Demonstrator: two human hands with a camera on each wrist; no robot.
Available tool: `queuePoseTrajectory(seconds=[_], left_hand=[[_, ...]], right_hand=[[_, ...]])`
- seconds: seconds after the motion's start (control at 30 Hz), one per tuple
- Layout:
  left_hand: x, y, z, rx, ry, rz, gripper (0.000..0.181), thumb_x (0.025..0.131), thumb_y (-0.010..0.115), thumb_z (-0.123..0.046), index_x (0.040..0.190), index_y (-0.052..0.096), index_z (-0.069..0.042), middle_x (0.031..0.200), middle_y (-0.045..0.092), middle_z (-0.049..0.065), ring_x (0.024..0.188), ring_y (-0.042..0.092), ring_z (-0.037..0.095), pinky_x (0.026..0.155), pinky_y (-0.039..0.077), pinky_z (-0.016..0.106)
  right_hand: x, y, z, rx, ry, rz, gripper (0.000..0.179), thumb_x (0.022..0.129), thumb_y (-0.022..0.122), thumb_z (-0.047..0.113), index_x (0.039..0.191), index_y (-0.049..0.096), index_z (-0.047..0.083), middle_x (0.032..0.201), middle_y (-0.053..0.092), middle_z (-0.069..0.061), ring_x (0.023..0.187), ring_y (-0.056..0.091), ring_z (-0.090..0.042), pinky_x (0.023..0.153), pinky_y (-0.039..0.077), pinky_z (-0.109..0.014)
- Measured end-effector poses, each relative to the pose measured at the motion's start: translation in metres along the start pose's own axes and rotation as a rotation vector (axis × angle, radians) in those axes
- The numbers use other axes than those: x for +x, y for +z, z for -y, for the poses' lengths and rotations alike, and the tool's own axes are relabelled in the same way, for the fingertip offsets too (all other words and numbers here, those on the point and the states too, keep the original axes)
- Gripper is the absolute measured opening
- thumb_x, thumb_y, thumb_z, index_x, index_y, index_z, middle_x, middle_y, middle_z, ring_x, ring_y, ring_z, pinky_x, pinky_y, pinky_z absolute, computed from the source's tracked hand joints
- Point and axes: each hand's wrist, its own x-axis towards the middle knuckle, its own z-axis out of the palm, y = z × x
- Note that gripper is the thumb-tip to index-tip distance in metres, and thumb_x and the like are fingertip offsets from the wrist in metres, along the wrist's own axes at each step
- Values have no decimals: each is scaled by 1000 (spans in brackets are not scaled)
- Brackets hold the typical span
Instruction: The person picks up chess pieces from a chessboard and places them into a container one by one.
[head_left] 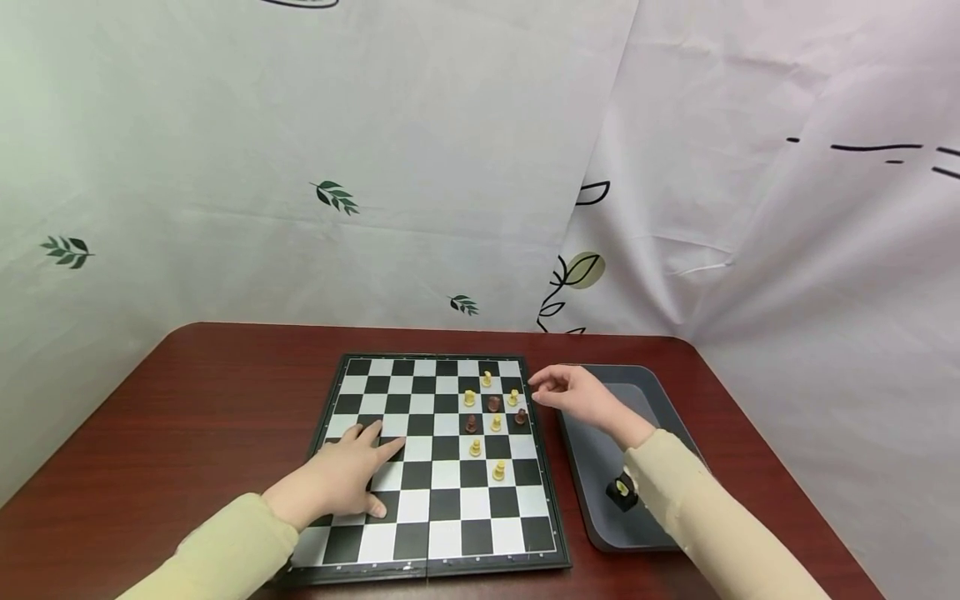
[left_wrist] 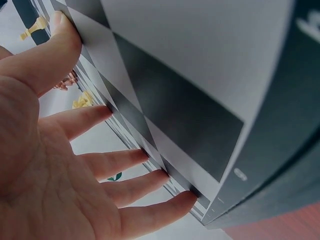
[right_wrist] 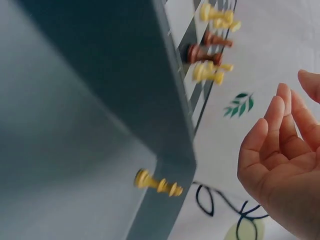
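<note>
A black-and-white chessboard (head_left: 446,474) lies on the table. My left hand (head_left: 345,475) rests on its left part, fingers spread, and in the left wrist view the fingertips (left_wrist: 134,156) meet the squares. Past the board's right edge hovers my right hand (head_left: 577,393), fingers loosely bent and nothing between them. Nearest to it on the board are a brown chess piece (head_left: 521,416) and a yellow one (head_left: 513,397). Several more yellow and brown pieces stand toward the right side, including a yellow pawn (head_left: 499,471) closest to me.
Right of the board sits a grey tray (head_left: 645,390), partly covered by my right forearm. A yellow chess piece (right_wrist: 157,183) is inside it, by a corner in the right wrist view. Behind the red-brown table (head_left: 225,400) hangs a white patterned cloth (head_left: 450,167).
</note>
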Motion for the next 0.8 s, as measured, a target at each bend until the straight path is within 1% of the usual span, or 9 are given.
queuePoseTrajectory(seconds=[0.1,0.33,0.6,0.7,0.8], left_hand=[[0,0,-1,-1,1,1,88,62,84,-39,137,50,-10,142,37,30,126,36,54,86,38,70],[-1,-1,-1,2,5,2,87,63,84,-38,137,50,-9,142,37,30,126,37,55,86,39,70],[-1,-1,-2,4,4,1,88,62,84,-39,137,50,-9,142,37,30,125,37,55,86,38,71],[0,-1,-1,3,4,1,88,62,84,-39,137,50,-9,142,37,30,125,37,55,85,38,71],[0,-1,-1,4,5,2,88,63,84,-39,138,50,-9,142,37,30,126,37,55,86,38,71]], right_hand=[[-2,3,5,18,-12,33,27,90,62,13,113,64,-1,87,61,-4,72,48,-14,62,41,-28],[-7,11,14,78,-48,95,28,90,63,10,113,63,-5,82,58,-4,68,45,-14,57,38,-26],[-16,20,20,59,-59,132,27,88,66,13,111,65,-1,84,58,-4,72,49,-16,59,41,-26],[-19,23,21,73,-74,168,27,88,65,12,111,64,-2,83,58,-4,70,47,-15,58,40,-25],[-22,27,20,78,-96,223,28,89,65,11,112,64,-4,82,59,-3,66,46,-13,57,39,-23]])
